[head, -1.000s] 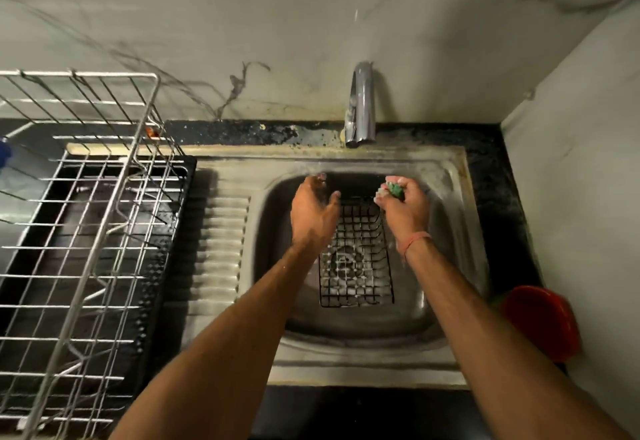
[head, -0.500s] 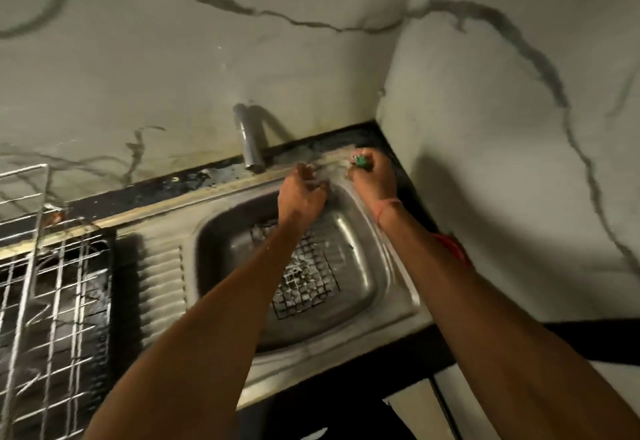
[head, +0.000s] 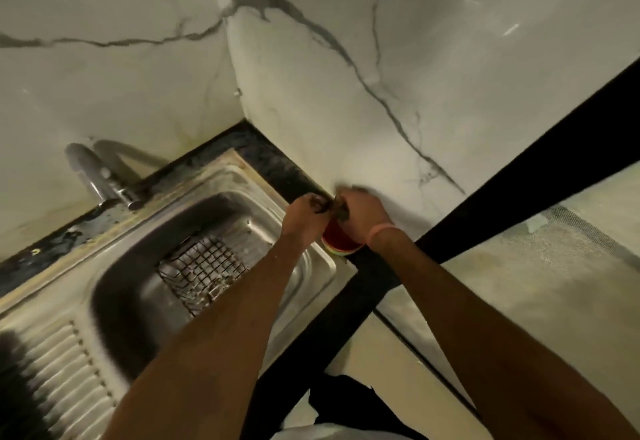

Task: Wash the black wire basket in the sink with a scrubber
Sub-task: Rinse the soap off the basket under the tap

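The black wire basket (head: 202,271) lies on the floor of the steel sink (head: 121,294), with nothing touching it. Both my hands have met over a red container (head: 341,244) on the dark counter just right of the sink. My left hand (head: 303,216) and my right hand (head: 363,213) pinch a small dark wad (head: 329,207) between their fingertips. It looks like a scrubber, but motion blur hides its shape. My left forearm crosses over the sink's right rim.
A chrome tap (head: 93,176) stands at the back left of the basin, with no water visible. The ribbed drainboard (head: 69,353) runs to the lower left. Marble walls meet in a corner behind the counter, and its black front edge (head: 519,190) runs diagonally to the right.
My head has turned right, so the sink sits lower left in view. Both hands left the basket and moved right over the red container. The green scrubber in my right hand no longer shows.
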A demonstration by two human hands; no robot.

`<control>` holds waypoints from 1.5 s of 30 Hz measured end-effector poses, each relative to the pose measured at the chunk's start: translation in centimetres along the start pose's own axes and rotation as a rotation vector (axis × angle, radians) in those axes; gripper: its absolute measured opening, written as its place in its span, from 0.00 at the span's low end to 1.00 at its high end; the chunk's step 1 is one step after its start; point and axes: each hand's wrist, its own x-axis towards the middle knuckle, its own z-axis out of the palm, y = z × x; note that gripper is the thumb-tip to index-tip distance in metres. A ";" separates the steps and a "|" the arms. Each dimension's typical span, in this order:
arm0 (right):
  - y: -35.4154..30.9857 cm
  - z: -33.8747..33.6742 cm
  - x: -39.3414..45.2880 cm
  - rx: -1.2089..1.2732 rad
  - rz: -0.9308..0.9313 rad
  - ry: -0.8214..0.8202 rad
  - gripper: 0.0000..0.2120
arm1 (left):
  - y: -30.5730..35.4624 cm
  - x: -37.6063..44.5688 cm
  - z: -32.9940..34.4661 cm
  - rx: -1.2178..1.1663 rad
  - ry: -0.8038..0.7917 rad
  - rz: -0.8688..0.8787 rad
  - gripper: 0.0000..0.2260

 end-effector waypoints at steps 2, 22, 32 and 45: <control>0.4 0.5 -1.2 0.022 -0.004 0.030 0.14 | -0.3 -0.5 0.6 0.034 0.013 0.014 0.07; -5.1 3.4 0.1 0.472 -0.130 0.061 0.23 | -6.6 -3.2 -6.7 -0.257 0.312 -0.198 0.15; -21.4 10.4 5.3 0.605 -0.272 -0.236 0.19 | -13.5 -7.5 -21.2 0.489 0.387 -0.132 0.34; -28.0 11.6 8.7 0.585 -0.355 -0.346 0.20 | -18.6 -4.9 -25.5 1.517 -0.008 -0.376 0.44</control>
